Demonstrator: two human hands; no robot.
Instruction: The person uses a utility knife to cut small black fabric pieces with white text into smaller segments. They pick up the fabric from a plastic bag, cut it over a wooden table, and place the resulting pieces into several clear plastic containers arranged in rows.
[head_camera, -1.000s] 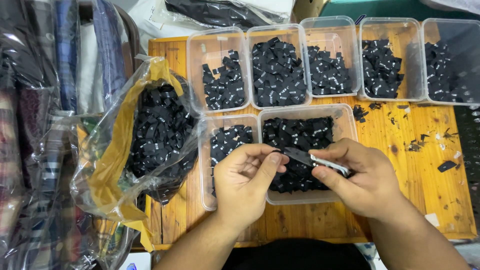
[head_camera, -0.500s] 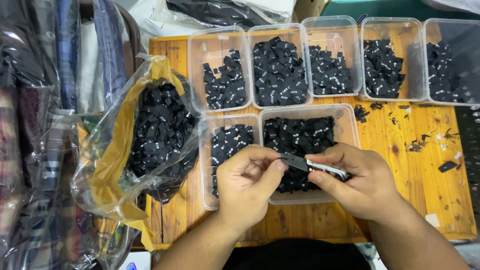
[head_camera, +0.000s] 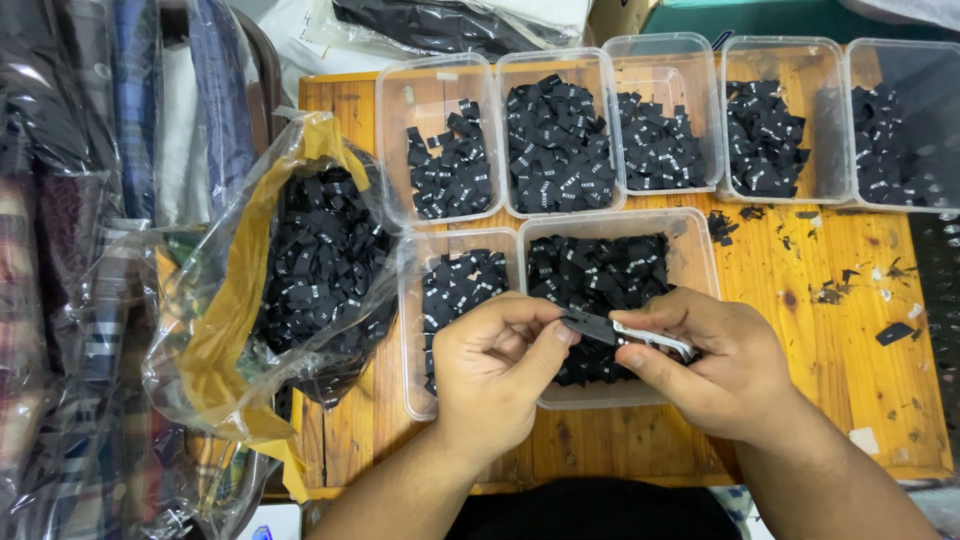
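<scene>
Black labels in clear tubs

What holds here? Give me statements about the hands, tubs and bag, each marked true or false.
1. The right hand holds a small metal tool. True.
2. The left hand rests flat on the wooden table. False: it is raised, fingertips pinching at the tool's tip.
3. The clear plastic bag holds black labels. True.
4. All plastic tubs are empty. False: each holds black labels.
</scene>
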